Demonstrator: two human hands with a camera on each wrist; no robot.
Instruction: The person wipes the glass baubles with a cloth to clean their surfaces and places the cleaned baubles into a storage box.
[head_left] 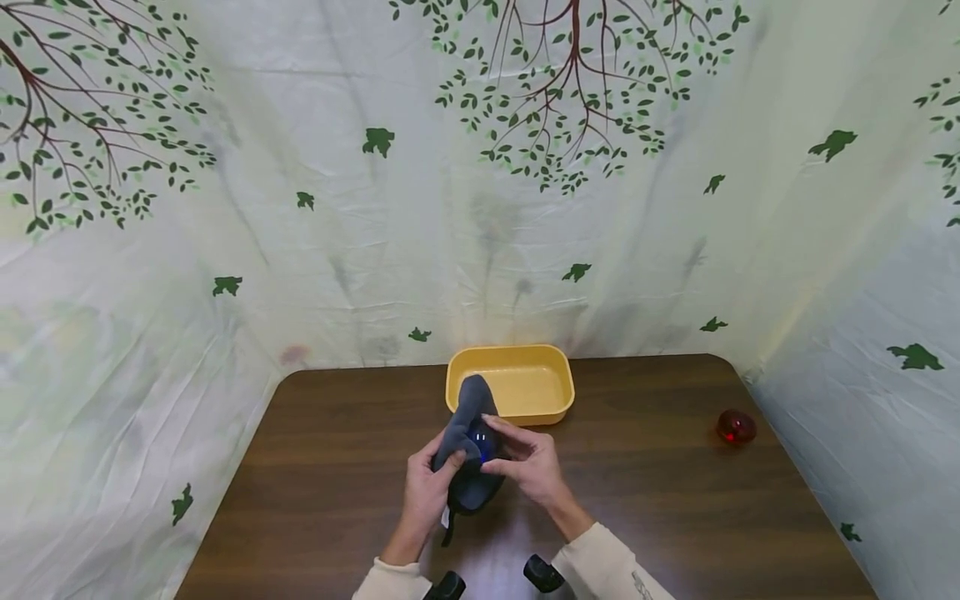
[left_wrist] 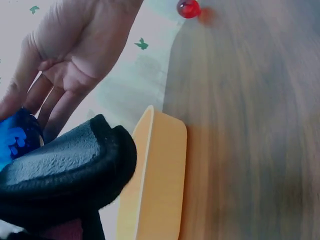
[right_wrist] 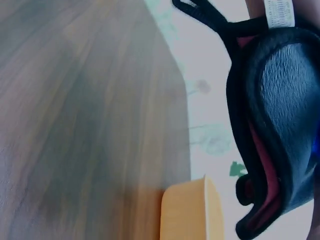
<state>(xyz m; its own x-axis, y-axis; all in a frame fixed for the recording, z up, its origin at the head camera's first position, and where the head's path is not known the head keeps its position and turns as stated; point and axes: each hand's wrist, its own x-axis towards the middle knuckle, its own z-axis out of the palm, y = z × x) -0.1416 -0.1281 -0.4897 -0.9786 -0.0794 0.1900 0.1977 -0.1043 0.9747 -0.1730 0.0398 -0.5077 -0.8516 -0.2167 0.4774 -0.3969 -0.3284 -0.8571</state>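
Left hand (head_left: 426, 493): grips a dark padded mitt (head_left: 472, 490), thumb laid over its near face, remaining fingers mostly hidden behind. Right hand (head_left: 536, 467): thumb and fingers bent, pinching a shiny blue object (head_left: 486, 442) against the mitt's open fold; its full shape is covered. Both hands meet above the table's middle. From the mitt's lower end hangs a black loop (head_left: 448, 531), a white label (right_wrist: 279, 12) beside it; the right wrist view shows reddish lining along the edge.

Just beyond the mitt, a yellow tray (head_left: 534, 385) sits at the far edge of a dark wood-grain table (head_left: 322, 483). Well apart, near the right edge: a glossy red ball (head_left: 737, 427). Round about, pale sheeting (head_left: 480, 242) printed with branches and green birdlike shapes.
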